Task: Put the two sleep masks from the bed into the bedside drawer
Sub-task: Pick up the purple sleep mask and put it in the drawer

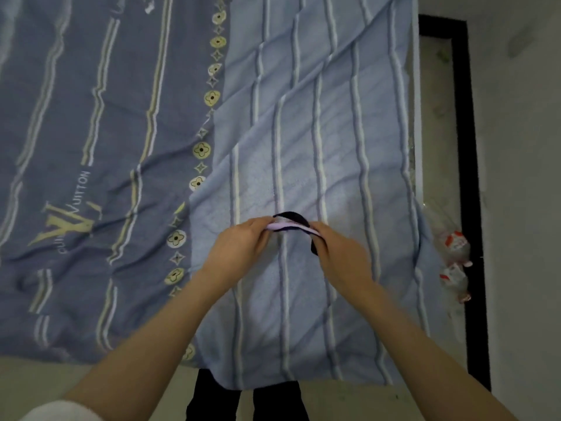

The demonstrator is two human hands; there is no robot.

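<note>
Both hands meet above the striped bed sheet (303, 147): the left hand (239, 247) pinches one end of the lilac sleep mask (285, 226), the right hand (337, 253) the other, with the black sleep mask (293, 216) stacked, apparently gathered to carry together.

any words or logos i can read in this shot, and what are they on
"VUITTON" in pale letters on the darker blue bedsheet, running sideways.
"LV" monogram in gold on the same sheet, just below that word.
Small pale letters beside the monogram: too blurred to read.
Red and white print on the plastic bags by the bed's right edge: too blurred to read.
</note>
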